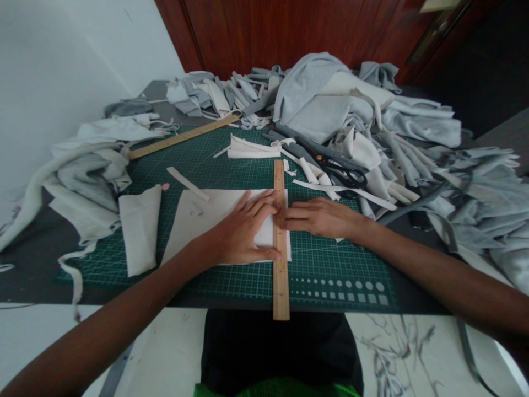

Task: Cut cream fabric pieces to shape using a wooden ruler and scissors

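Note:
A wooden ruler (pixel 280 286) lies upright in view across the right edge of a cream fabric piece (pixel 215 218); its near end sticks out past the table edge. My left hand (pixel 243 229) is spread over the fabric, thumb and fingertips pressing on the ruler. At the ruler's right edge is my right hand (pixel 322 219), fingers closed together and their tips touching the ruler. Whatever those fingers may hold is hidden. A narrow cream strip (pixel 188 183) and small grey scraps (pixel 195 208) rest on the fabric's upper left. Beneath everything is a green cutting mat (pixel 248 284).
Black-handled scissors (pixel 341 171) lie among scraps beyond my right hand. A second wooden ruler (pixel 184 136) slants at the back left. Folded cream fabric (pixel 140 230) sits on the left. Grey and cream cloth piles (pixel 326 105) ring the back and right, against a wooden door (pixel 289 33).

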`<state>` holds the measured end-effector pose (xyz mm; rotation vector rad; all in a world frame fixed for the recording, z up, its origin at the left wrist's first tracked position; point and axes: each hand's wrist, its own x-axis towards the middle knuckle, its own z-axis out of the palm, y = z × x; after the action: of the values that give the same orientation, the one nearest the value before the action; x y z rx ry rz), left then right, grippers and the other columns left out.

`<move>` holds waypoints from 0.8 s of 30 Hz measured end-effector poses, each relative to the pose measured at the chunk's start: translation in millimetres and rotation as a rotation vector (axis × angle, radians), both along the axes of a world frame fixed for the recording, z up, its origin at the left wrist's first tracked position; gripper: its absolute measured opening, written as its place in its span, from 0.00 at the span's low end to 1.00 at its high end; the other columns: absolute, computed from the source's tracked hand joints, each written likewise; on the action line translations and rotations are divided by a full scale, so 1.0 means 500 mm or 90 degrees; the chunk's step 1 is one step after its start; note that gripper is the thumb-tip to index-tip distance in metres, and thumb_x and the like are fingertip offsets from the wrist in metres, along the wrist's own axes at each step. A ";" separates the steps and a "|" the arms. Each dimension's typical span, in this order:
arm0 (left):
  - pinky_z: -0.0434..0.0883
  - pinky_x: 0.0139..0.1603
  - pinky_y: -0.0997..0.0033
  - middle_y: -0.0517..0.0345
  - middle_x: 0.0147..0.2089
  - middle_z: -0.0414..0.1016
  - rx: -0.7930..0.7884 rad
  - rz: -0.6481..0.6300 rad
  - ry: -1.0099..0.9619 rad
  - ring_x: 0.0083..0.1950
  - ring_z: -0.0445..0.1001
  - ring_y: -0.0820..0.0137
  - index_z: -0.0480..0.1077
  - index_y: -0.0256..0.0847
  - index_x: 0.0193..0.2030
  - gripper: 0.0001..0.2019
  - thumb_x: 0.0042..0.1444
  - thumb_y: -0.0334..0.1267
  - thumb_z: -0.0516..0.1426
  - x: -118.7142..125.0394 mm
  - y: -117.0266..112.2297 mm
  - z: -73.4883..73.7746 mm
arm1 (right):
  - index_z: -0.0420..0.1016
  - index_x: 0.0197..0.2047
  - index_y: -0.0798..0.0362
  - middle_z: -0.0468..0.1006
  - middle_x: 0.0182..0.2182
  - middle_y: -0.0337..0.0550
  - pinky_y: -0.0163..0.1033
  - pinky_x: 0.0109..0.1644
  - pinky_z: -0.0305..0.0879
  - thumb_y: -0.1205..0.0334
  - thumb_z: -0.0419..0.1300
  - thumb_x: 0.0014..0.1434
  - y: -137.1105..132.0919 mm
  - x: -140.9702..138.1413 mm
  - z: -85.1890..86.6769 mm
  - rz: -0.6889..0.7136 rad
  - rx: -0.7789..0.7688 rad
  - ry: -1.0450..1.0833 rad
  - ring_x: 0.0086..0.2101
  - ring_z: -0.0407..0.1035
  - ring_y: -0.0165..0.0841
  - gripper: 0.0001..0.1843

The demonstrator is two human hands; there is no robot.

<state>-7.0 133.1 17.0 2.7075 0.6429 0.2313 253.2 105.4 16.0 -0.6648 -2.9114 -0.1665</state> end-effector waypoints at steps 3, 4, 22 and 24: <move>0.40 0.79 0.37 0.33 0.77 0.54 0.000 0.002 0.002 0.80 0.45 0.47 0.61 0.37 0.64 0.45 0.53 0.73 0.58 0.002 -0.002 0.004 | 0.73 0.57 0.52 0.78 0.51 0.47 0.37 0.33 0.61 0.75 0.51 0.69 0.010 0.003 -0.001 -0.007 0.008 0.026 0.44 0.70 0.35 0.18; 0.40 0.79 0.37 0.33 0.77 0.54 0.001 0.002 0.003 0.80 0.45 0.47 0.61 0.37 0.65 0.46 0.53 0.74 0.57 0.003 -0.002 0.005 | 0.73 0.56 0.52 0.78 0.52 0.47 0.37 0.33 0.62 0.75 0.50 0.69 0.013 0.004 -0.001 -0.008 0.010 0.034 0.44 0.71 0.35 0.19; 0.41 0.78 0.37 0.33 0.76 0.56 -0.009 0.001 -0.018 0.80 0.47 0.46 0.62 0.38 0.64 0.45 0.52 0.72 0.60 0.000 0.001 0.000 | 0.73 0.53 0.53 0.77 0.44 0.44 0.38 0.38 0.65 0.76 0.49 0.68 -0.008 -0.001 0.003 0.064 -0.115 0.044 0.39 0.70 0.32 0.18; 0.41 0.78 0.37 0.33 0.76 0.55 -0.012 0.003 -0.017 0.80 0.47 0.46 0.62 0.38 0.65 0.45 0.52 0.72 0.60 0.001 0.001 0.001 | 0.73 0.53 0.53 0.76 0.44 0.44 0.38 0.38 0.64 0.76 0.49 0.68 -0.013 -0.004 0.005 0.072 -0.127 0.043 0.39 0.70 0.32 0.18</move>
<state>-6.6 133.8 17.6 2.6805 0.6411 0.2606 251.2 98.8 18.5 -0.5196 -2.9135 0.1585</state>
